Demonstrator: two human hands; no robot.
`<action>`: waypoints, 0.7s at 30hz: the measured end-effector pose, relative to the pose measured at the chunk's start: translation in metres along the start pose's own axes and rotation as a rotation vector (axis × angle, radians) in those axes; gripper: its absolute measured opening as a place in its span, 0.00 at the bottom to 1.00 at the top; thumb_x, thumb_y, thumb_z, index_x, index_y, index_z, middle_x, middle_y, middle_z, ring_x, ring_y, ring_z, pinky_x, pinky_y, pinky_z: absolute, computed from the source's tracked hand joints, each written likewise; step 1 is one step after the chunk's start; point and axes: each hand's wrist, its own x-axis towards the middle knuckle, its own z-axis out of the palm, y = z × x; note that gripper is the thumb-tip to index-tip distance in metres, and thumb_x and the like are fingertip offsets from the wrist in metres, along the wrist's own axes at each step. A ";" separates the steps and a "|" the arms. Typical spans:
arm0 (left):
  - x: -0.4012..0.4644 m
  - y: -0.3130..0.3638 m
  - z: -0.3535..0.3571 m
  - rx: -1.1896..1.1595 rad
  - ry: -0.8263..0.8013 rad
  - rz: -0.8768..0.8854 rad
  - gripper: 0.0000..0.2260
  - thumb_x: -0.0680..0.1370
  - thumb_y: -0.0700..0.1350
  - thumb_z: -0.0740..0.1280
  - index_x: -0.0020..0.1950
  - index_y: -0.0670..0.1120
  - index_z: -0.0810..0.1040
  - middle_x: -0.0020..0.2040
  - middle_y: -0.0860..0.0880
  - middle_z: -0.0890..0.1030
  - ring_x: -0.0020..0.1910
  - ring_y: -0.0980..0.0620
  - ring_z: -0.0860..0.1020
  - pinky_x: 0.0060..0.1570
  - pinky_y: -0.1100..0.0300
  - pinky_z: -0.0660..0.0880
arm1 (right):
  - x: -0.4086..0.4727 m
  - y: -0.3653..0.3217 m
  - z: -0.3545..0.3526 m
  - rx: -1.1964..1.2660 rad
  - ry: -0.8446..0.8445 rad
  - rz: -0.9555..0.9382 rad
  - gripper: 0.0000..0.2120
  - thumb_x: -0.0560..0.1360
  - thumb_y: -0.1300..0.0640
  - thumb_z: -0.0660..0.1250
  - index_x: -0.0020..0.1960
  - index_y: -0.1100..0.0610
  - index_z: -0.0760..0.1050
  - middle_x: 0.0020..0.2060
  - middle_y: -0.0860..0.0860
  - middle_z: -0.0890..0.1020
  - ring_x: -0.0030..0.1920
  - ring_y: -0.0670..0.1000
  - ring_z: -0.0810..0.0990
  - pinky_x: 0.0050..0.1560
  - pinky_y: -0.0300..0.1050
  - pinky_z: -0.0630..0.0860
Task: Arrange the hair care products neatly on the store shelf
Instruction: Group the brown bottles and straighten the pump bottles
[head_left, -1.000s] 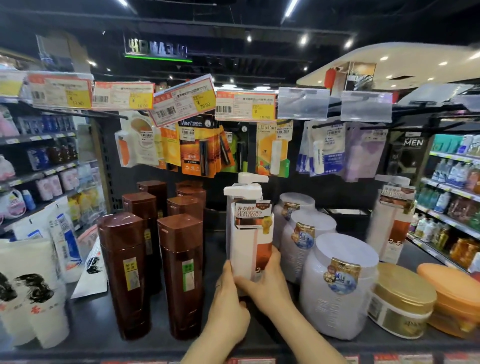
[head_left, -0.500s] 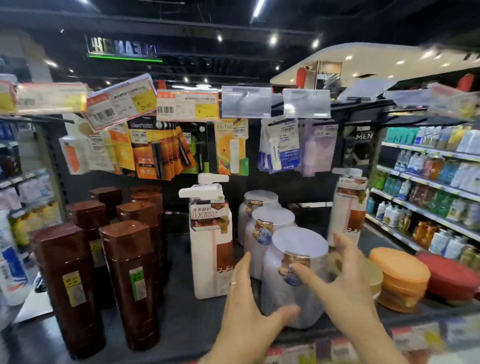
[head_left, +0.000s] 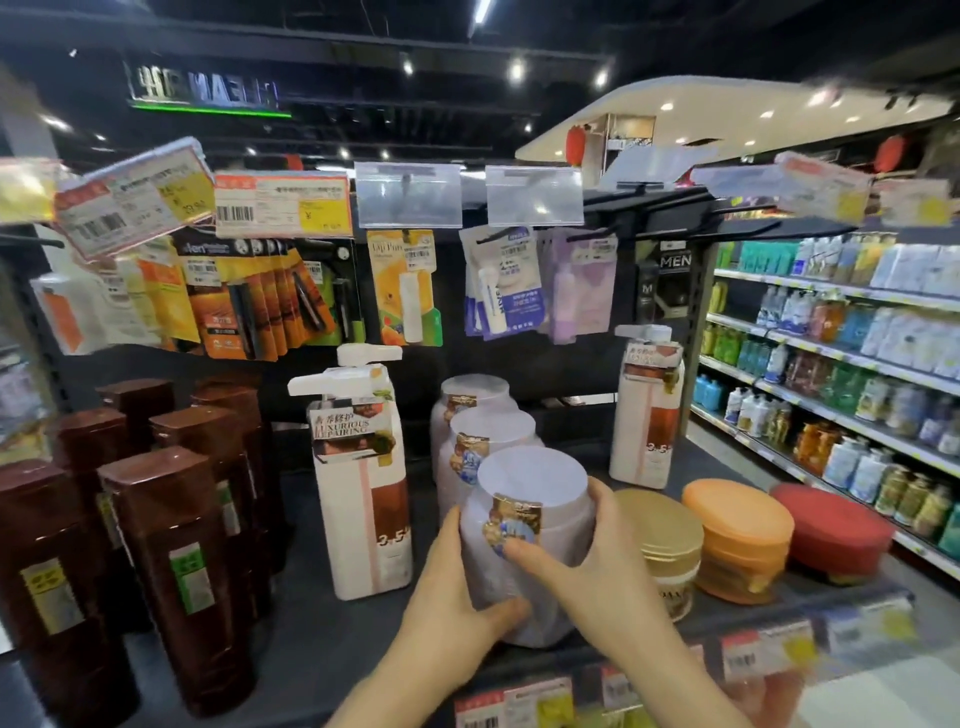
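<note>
A pale lilac jar (head_left: 530, 499) with a round flat lid stands at the front of the dark shelf (head_left: 322, 634). My left hand (head_left: 457, 597) wraps its left side and base, and my right hand (head_left: 582, 566) grips its right side with the thumb across the label. Two more lilac jars (head_left: 488, 436) line up behind it. To their left stands a white pump bottle (head_left: 363, 493) with a brown label, apart from my hands. Another white pump bottle (head_left: 647, 410) stands at the back right.
Several tall brown bottles (head_left: 171, 561) fill the shelf's left part. A gold-lidded jar (head_left: 662, 540), an orange jar (head_left: 737, 535) and a red jar (head_left: 831, 530) sit to the right. Hanging packets and price tags (head_left: 280, 205) hang above. An aisle of shelves (head_left: 841, 364) runs along the right.
Both hands let go of the white pump bottle, moved right and closed around the front lilac jar. The view has shifted to the right.
</note>
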 end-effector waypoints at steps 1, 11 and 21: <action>-0.002 0.002 0.001 0.014 0.034 0.015 0.51 0.62 0.49 0.76 0.74 0.54 0.46 0.70 0.60 0.57 0.70 0.60 0.56 0.71 0.58 0.57 | -0.001 -0.001 -0.005 -0.013 -0.017 -0.003 0.51 0.60 0.41 0.76 0.74 0.49 0.51 0.72 0.47 0.60 0.72 0.48 0.60 0.68 0.48 0.62; 0.014 0.079 0.045 0.289 0.164 0.517 0.33 0.70 0.50 0.72 0.64 0.65 0.54 0.64 0.68 0.59 0.62 0.76 0.55 0.58 0.85 0.49 | 0.078 0.016 -0.106 -0.063 0.100 0.005 0.31 0.70 0.49 0.72 0.68 0.56 0.65 0.65 0.52 0.73 0.64 0.52 0.72 0.63 0.47 0.69; 0.129 0.122 0.146 0.532 -0.036 -0.089 0.40 0.66 0.51 0.74 0.70 0.43 0.56 0.66 0.43 0.64 0.66 0.42 0.65 0.63 0.51 0.68 | 0.184 0.054 -0.145 -0.147 0.023 0.085 0.41 0.67 0.53 0.75 0.71 0.62 0.58 0.66 0.58 0.70 0.64 0.55 0.71 0.52 0.41 0.68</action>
